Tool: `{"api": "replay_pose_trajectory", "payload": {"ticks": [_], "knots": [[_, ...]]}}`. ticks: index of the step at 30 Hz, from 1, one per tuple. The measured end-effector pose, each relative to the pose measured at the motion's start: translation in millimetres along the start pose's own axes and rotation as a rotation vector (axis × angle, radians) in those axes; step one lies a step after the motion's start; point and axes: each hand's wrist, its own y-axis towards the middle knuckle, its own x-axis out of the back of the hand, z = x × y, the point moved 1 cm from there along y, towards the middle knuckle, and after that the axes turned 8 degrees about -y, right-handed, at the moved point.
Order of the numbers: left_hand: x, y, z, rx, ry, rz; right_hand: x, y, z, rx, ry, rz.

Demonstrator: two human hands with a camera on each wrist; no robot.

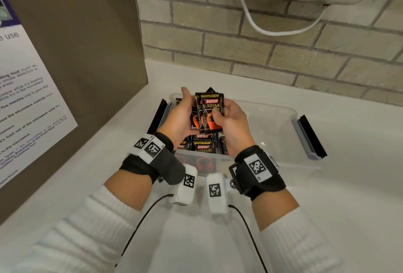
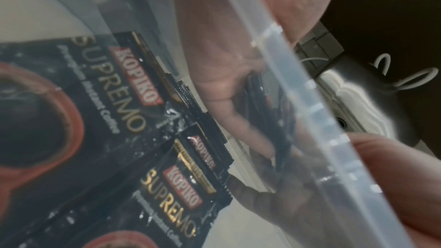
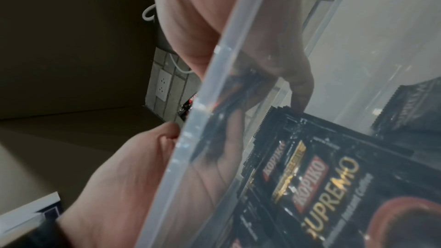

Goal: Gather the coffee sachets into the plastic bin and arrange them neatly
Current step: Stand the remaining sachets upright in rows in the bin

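Note:
Both my hands hold up a small stack of black Kopiko Supremo sachets (image 1: 210,111) over the left part of the clear plastic bin (image 1: 272,107). My left hand (image 1: 189,109) cups the stack from the left with its thumb raised. My right hand (image 1: 220,115) pinches it, thumb on the front sachet. More sachets (image 1: 202,146) lie flat in the bin's near left part. Through the bin's wall, the left wrist view shows these lying sachets (image 2: 107,120) and the rim (image 2: 310,101). The right wrist view shows the same sachets (image 3: 322,186) and rim (image 3: 203,120).
The bin stands on a white counter (image 1: 349,185) and has black and grey latches at its left end (image 1: 159,113) and right end (image 1: 309,137). A brown panel with a printed notice (image 1: 28,89) rises at the left. A brick wall (image 1: 283,54) with a white cable (image 1: 261,28) is behind.

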Motion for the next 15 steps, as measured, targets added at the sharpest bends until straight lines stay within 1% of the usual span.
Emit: {"api": "replay_pose_trajectory", "payload": {"ticks": [2,5,7,8,10,12,15], "knots": [[1,-1,-1,-0.011,-0.002,-0.006,1,0,0,-0.006,0.009,0.033],[4,-2,1,-0.066,0.135,-0.038,0,-2,0,-0.01,0.027,0.098],[7,-1,2,-0.104,0.154,-0.076,1,-3,0,-0.02,0.098,0.13],[9,0,2,-0.13,0.139,-0.09,3,-2,0,-0.032,0.156,0.11],[12,0,1,-0.172,0.103,-0.127,10,2,-2,-0.077,0.266,-0.014],[14,0,0,-0.2,0.078,-0.158,15,7,-6,-0.111,0.328,-0.125],[13,1,0,-0.24,0.099,-0.17,15,10,-6,-0.091,0.347,-0.172]]}}
